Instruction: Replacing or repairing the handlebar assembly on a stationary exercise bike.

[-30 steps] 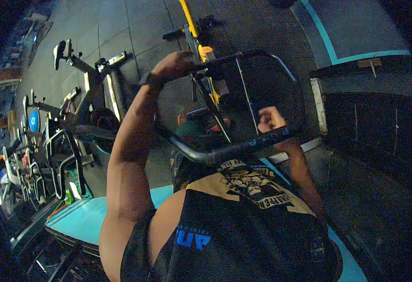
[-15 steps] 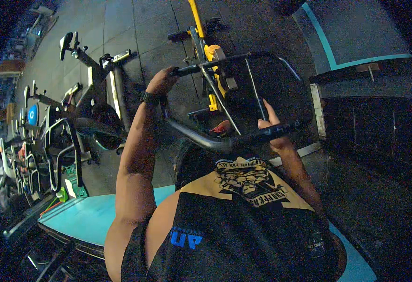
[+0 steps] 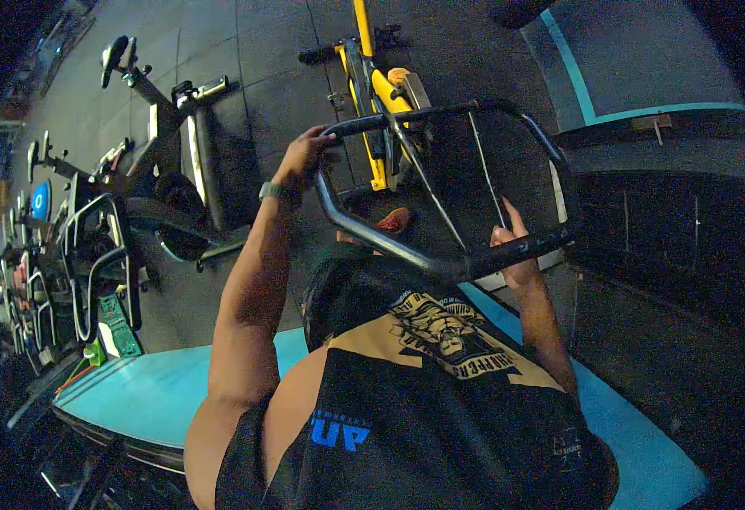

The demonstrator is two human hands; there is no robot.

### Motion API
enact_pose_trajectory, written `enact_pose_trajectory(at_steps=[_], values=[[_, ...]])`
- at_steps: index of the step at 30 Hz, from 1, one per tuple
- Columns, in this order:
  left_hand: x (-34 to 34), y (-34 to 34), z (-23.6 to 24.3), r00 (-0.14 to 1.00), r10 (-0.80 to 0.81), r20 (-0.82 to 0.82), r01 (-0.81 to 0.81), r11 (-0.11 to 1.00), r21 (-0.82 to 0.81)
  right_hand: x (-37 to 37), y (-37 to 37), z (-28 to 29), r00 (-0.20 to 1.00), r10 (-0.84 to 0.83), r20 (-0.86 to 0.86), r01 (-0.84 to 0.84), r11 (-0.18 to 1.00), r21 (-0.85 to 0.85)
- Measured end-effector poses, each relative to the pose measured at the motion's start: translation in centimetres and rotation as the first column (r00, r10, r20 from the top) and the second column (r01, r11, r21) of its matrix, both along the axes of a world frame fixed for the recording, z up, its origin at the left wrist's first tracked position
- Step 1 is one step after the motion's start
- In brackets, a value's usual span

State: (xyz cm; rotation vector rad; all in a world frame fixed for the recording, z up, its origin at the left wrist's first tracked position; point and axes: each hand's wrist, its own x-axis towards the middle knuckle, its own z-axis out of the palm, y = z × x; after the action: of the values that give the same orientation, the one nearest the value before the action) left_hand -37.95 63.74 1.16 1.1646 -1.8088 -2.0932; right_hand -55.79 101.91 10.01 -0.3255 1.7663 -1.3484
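A black tubular metal frame (image 3: 406, 254), roughly rectangular with rounded corners and two thin cross rods, hangs in front of my chest. My left hand (image 3: 306, 155) is closed around its far left corner; a watch sits on that wrist. On the near right side, my right hand (image 3: 519, 251) grips the tube from below, its fingers rising beside one cross rod. The frame's near tube passes just in front of my black and tan shirt (image 3: 440, 365). Through its opening, part of a yellow exercise machine (image 3: 380, 170) shows beyond.
Under me is a turquoise padded surface (image 3: 169, 391). A reddish shoe (image 3: 395, 221) stands on the dark tiled floor. Exercise bikes (image 3: 153, 127) and a curved-tube rack (image 3: 92, 263) stand at left. A dark platform with a turquoise stripe (image 3: 572, 68) lies at far right.
Both hands have shifted slightly to the right with the black frame. The view has turned a little, and more of the turquoise pad shows at right.
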Motion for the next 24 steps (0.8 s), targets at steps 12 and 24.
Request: enact_pose_trajectory(at_steps=[12,24], values=[[1.3,6.8,0.8,0.893,0.384,-0.237,-0.315,0.906,0.282,1.6,-1.9,-1.0,0.954,-0.282,-0.098,0.274,0.958,-0.088],[-3.2,-0.9,-3.9,0.779,0.547,-0.307,-0.484,0.835,0.261,-2.8,-8.4,-3.1,0.97,-0.242,-0.022,0.241,0.97,-0.034]])
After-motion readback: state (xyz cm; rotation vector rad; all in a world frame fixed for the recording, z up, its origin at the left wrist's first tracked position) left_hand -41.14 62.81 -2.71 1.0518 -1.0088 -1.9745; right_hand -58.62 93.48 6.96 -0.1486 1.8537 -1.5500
